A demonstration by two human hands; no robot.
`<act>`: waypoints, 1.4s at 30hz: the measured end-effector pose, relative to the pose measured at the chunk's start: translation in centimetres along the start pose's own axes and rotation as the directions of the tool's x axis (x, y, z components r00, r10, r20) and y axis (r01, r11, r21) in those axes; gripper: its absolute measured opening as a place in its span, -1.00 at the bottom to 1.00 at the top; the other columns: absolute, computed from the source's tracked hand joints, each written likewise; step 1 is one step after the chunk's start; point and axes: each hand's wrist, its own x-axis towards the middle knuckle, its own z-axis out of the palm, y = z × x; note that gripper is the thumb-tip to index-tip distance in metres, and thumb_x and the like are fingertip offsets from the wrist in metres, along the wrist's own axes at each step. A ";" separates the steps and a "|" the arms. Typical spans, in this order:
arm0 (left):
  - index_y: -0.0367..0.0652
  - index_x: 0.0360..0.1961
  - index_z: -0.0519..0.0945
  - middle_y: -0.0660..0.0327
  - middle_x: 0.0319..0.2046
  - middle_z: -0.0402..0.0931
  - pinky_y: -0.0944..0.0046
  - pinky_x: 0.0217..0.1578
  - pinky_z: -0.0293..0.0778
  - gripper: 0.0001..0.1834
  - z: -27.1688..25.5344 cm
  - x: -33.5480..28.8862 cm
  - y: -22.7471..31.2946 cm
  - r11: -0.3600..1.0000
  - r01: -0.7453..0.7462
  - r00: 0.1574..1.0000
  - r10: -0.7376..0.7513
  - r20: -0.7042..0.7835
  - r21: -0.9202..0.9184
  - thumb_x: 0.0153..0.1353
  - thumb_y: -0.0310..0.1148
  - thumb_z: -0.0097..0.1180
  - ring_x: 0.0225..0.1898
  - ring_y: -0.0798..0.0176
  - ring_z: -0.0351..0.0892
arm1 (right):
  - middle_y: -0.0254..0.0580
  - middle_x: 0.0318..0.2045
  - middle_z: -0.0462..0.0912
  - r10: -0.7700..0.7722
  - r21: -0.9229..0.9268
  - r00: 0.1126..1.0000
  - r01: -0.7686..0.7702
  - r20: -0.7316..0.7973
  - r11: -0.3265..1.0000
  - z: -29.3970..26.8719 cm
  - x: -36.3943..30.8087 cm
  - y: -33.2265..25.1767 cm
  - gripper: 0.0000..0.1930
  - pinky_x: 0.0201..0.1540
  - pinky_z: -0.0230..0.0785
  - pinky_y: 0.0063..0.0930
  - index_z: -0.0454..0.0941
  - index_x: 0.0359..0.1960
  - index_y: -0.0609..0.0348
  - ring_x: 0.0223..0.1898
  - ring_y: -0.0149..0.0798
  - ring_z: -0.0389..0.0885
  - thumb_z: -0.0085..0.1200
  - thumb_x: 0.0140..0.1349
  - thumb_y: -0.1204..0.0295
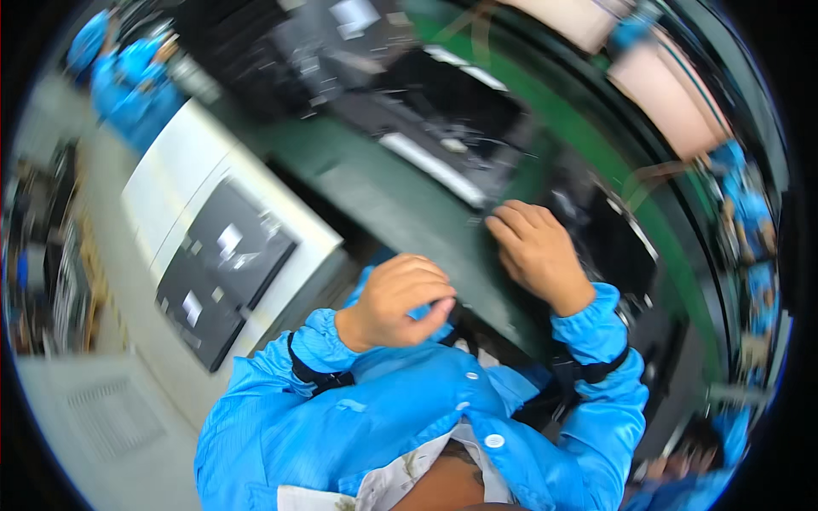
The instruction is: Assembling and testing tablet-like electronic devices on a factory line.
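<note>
My left hand (400,300) hovers in front of my chest, short of the green table's edge. Its fingers are loosely bent, the thumb stands apart from them, and I see nothing held. My right hand (538,255) is over the green table (366,183), fingers curved and slightly apart, with no object visible in it. Just beyond it lies a black flat panel (460,98) with a white strip (433,169) along its near side. To its right is another glossy dark panel (609,234), partly hidden by the hand. Motion blurs the panels.
On the left, a white table (183,157) carries flat dark panels (223,264) with white labels. Dark stacked pieces (247,64) stand at the back. A green conveyor-like strip (562,98) runs along the right. People in blue (132,89) are at the far left and right edge.
</note>
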 end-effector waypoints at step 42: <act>-0.12 0.10 0.52 0.10 0.10 0.50 -0.12 0.24 0.29 -0.40 -19.8 -29.6 4.3 0.085 0.691 0.683 -0.401 -0.610 0.718 0.00 -0.26 0.43 0.24 0.00 0.46 | -0.27 -0.65 0.57 0.016 0.846 0.958 -0.259 0.285 0.465 24.0 27.1 -28.4 -0.86 -0.53 0.31 -0.47 0.60 -0.26 0.27 -0.61 -0.44 0.51 0.14 0.29 0.43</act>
